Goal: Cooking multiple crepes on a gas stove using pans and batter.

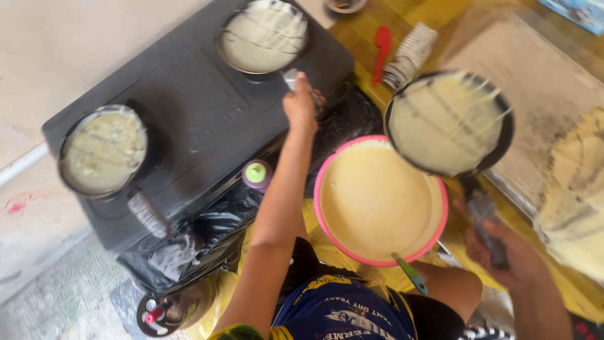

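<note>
The left hand (301,104) is reaching forward over a black stove top (195,119) and closing its fingers around the metal handle (293,80) of the far pan (263,36), which is sitting on the stove and holding a thin pale layer of batter. The right hand (503,255) is clamped on the dark handle (484,220) of a second pan (449,121), holding it in the air, tilted, above and just to the right of a pink-rimmed basin (352,242). This raised pan is coated with pale batter running in streaks across its inside. The basin is sitting low in front of the person, filled with smooth cream-coloured batter, and a green-handled utensil (410,274) is leaning against its near rim.

A third pan (104,151) is resting on the left part of the stove, its batter looking greyer and more set, its handle pointing toward the person. A small bottle with a green cap (256,173) is standing at the stove's near edge, beside the left forearm. A stack of thin cooked crêpes (576,195) is lying at the right edge. A red utensil (382,50) is lying on the yellow surface (368,28) beyond the basin.
</note>
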